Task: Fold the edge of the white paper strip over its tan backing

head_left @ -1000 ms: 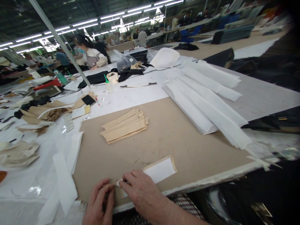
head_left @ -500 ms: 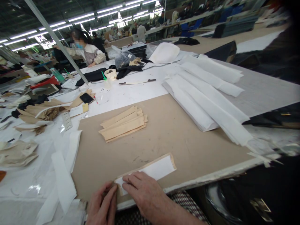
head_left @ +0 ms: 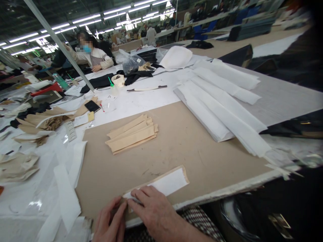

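Observation:
A tan fabric strip (head_left: pixel 184 171) with a white strip (head_left: pixel 171 181) laid over it rests at the near edge of the brown board. Its left end is mostly covered by my fingers. My left hand (head_left: pixel 111 220) is closed at that end, thumb and fingertips pinched together at the corner. My right hand (head_left: pixel 157 211) lies over the left part of the strip, its thumb and curled forefinger closed on the end beside my left fingertips. Farther back on the board is a fanned stack of tan fabric strips (head_left: pixel 132 134).
The brown board (head_left: pixel 191 141) spans the middle of the table. Long white strips (head_left: pixel 222 97) overlap its right side. White pieces (head_left: pixel 67 198), tan pieces, a phone (head_left: pixel 92 106) and a metal pole (head_left: pixel 60 45) are to the left. A masked person (head_left: pixel 94 58) is across the table.
My right thumb and forefinger have shifted slightly left, closer to my left fingertips, and the forefinger is more bent. The strip stays in nearly the same place.

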### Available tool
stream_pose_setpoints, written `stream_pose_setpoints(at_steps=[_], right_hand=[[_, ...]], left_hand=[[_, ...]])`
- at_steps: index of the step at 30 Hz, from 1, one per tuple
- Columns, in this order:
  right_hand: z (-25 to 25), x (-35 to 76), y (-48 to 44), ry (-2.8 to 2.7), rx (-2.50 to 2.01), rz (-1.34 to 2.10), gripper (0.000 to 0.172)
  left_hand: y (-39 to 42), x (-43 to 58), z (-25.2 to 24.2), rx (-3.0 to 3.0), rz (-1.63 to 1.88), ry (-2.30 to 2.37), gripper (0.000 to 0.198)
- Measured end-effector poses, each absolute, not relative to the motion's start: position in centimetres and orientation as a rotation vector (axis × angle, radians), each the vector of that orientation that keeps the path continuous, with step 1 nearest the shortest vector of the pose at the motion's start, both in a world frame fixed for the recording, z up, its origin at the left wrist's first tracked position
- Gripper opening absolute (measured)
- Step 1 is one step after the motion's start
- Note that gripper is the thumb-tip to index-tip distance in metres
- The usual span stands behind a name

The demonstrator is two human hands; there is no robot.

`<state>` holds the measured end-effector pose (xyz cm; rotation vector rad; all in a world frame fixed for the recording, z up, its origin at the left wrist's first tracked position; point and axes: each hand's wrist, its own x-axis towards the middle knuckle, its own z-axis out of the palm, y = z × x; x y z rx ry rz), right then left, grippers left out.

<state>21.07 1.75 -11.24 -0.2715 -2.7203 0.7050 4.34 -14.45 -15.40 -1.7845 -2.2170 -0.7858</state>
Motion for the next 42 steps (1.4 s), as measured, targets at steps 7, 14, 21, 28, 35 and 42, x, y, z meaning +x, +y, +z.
stream_pose_setpoints(at_steps=[7,14,21,28,35,42], right_hand=[[-10.8,20.7,2.1,-2.769,-0.213,0.662,0.033],[-10.8,20.8,2.1,-2.778,-0.252,0.715,0.030],[-11.1,20.7,2.1,-2.750,-0.234,0.716,0.026],[-11.3,20.7,2.3,-2.754,-0.219,0.721,0.029],[-11.1,20.8,2.2,-2.760,-0.233,0.730,0.029],[-11.2,20.9,1.9,-2.742,-0.269,0.720,0.028]], left_hand=[[-14.2,2.4,-13.9,-2.080,-0.619,-2.102,0.040],[-13.5,2.4,-14.1,-1.801,-0.683,-2.316,0.026],[-13.8,1.3,-15.3,-2.028,-0.368,-2.084,0.032],[-13.5,1.1,-15.0,-2.047,-0.419,-2.129,0.032],[-12.7,2.2,-14.3,-1.949,-0.404,-2.144,0.034],[-11.9,3.0,-13.0,-1.835,-0.639,-2.367,0.028]])
